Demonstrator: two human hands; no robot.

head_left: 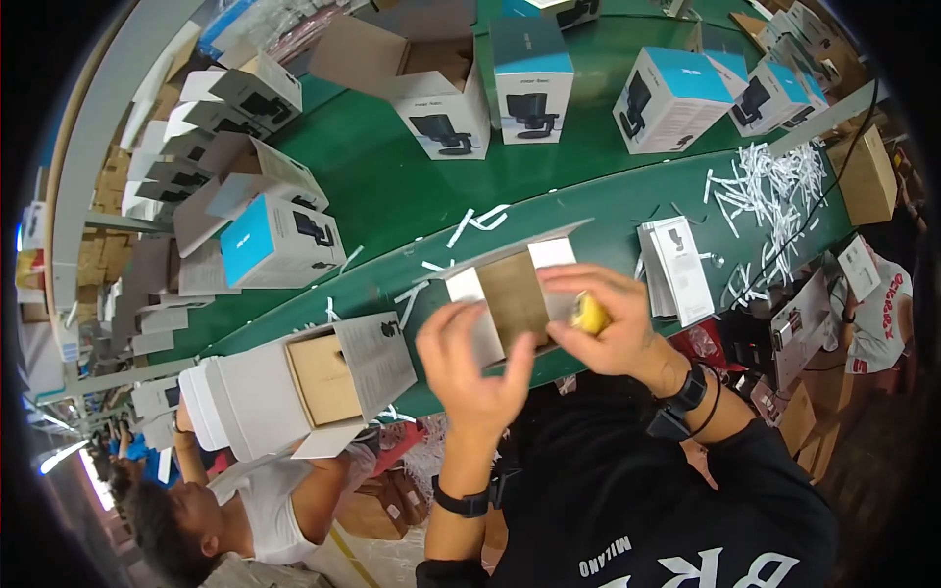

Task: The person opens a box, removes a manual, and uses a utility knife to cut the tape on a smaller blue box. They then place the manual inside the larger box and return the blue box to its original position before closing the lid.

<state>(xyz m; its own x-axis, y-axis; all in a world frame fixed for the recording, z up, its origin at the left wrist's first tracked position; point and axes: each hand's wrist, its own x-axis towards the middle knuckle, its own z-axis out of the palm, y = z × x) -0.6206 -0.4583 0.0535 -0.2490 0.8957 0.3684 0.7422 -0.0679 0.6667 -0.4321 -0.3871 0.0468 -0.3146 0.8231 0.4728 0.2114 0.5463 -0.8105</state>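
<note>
An open white carton (517,294) with a brown cardboard inside stands on the green bench in front of me, its flaps spread. My left hand (472,363) is at its left side with fingers and thumb apart, the fingertips near a white side flap (477,312). On the right side, my right hand (610,318) has its fingers over the other flap (552,253) and its thumb at the carton's edge. A small rounded yellow thing (590,315) is tucked in that hand; its kind does not show.
An open white box (250,397) lies left of my hands. A stack of printed leaflets (676,269) lies to the right, by a heap of white paper strips (774,191). Several printed product boxes (534,93) line the far side. A co-worker (245,510) is at the lower left.
</note>
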